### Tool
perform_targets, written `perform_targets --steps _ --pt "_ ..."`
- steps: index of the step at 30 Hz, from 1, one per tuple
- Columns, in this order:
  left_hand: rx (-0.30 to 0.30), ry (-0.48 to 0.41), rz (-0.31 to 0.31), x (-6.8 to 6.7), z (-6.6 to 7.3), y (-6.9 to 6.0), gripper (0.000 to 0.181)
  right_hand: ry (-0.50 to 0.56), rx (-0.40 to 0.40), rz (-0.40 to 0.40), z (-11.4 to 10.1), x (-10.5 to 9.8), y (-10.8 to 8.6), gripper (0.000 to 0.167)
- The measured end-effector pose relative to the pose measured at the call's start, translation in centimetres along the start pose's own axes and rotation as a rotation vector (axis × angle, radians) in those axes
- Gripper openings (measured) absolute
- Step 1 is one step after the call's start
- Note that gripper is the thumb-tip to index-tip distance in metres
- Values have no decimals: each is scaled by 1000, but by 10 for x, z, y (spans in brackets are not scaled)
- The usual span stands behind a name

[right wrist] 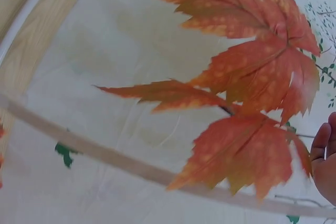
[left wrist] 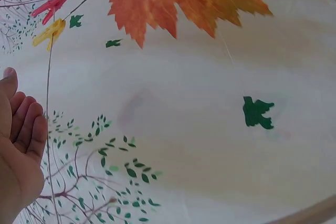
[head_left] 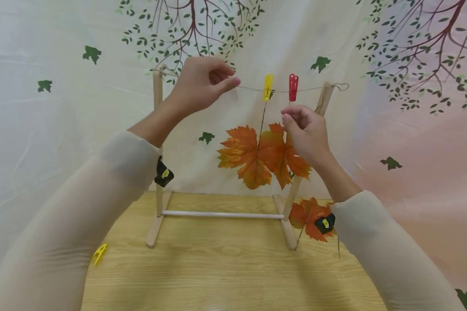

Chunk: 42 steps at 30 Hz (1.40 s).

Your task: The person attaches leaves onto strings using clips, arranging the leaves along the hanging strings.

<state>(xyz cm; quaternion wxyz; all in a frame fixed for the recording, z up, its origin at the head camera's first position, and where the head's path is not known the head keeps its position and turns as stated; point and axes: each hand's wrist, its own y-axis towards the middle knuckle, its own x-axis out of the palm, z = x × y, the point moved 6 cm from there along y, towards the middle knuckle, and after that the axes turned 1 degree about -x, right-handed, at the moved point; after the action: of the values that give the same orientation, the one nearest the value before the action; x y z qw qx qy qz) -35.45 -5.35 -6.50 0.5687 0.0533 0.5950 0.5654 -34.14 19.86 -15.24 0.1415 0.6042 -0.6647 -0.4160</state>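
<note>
Hanging from a string [head_left: 251, 89] between the two posts of a wooden stand [head_left: 158, 97], two orange leaves overlap, the left leaf [head_left: 247, 157] by its stem from a yellow clip [head_left: 268, 87] and the right leaf [head_left: 294, 166] from a red clip [head_left: 293, 87] just beside it. The left hand [head_left: 200, 84] is at the string, left of both clips, its fingers loosely bent with nothing in them (whether it touches the string, I cannot tell). The right hand [head_left: 307, 134] is just below the red clip, by the right leaf's stem, thumb and forefinger close together; whether they grasp the stem cannot be told. A white rod [head_left: 222, 214] joins the stand's posts low down, above the tabletop [head_left: 218, 272]. Right of the stand lies another orange leaf [head_left: 307, 214], partly behind the right sleeve [head_left: 358, 220], and a second yellow clip [head_left: 100, 254] lies at the left, beside the left sleeve [head_left: 81, 203]
</note>
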Motion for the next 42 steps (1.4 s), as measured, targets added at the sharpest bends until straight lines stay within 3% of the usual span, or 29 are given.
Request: perform_targets --steps 6,11,17,23,28,31,36,42 --pt "-39 8 1 -10 -23 -29 34 -69 -26 28 4 -21 -8 20" --pt "-38 -29 25 -16 -47 -64 30 -95 -61 44 8 -38 -17 17" --pt "-56 -4 37 -22 -74 -112 23 -154 -53 49 25 -60 -36 19" --pt "-95 44 61 -33 -98 -165 16 -270 9 33 56 -85 -59 18" --pt "-171 88 61 -40 -125 -210 16 -379 35 12 81 -108 -82 16" --pt "-210 116 53 -43 -142 -239 17 -410 11 6 95 -122 -95 12" --pt "-248 135 23 -46 -164 -280 16 -437 4 -59 123 -138 -120 11" --pt "-352 176 -61 -44 -192 -322 21 -506 53 -193 155 -143 -156 13"
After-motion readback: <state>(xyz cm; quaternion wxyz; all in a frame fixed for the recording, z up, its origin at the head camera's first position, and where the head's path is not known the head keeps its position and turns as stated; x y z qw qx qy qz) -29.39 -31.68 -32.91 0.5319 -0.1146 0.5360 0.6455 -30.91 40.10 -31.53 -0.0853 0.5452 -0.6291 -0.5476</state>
